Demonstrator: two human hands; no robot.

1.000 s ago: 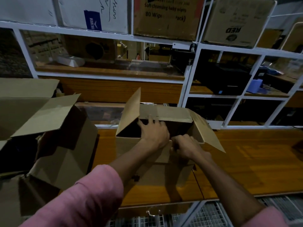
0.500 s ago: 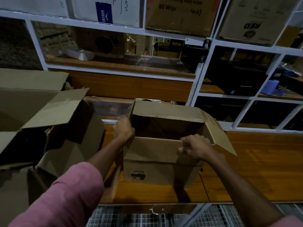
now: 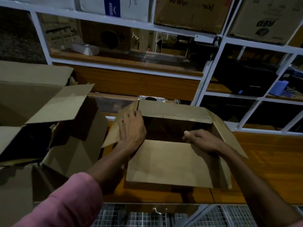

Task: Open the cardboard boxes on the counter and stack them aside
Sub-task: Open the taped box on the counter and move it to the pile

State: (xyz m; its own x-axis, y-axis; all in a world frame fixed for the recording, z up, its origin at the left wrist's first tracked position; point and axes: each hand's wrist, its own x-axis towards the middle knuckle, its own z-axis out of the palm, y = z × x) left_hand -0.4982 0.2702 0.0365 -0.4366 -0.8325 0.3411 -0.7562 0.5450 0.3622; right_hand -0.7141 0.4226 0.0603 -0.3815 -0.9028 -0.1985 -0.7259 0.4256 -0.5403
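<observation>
Cardboard fills the middle of the view: an open cardboard box (image 3: 168, 163) sits on the wooden counter (image 3: 268, 169), its four flaps folded outward and its dark inside showing between the two hands. The left hand (image 3: 132, 130) lies flat with fingers spread and extended on the box's left flap (image 3: 114, 128), pressing it outward; it grips nothing. The right hand (image 3: 202, 140) is curled over the near edge of the opening, its fingers closed on the top of the near flap (image 3: 167, 163), which hangs toward the person just below that hand. The right flap (image 3: 229, 136) slopes down and away beyond the right hand, and the far flap (image 3: 173, 110) stands ahead of both hands. A pink sleeve (image 3: 65, 203) covers the left forearm.

Left of the left hand, well apart from the held box, is a stack of opened boxes (image 3: 49, 125) with loose flaps pointing several ways; one of them tilts toward the left forearm. Beyond both hands rises a white metal rack (image 3: 208, 76) carrying more cartons on its top shelf. Below the hands, at the counter's near edge, wire mesh (image 3: 131, 217) shows.
</observation>
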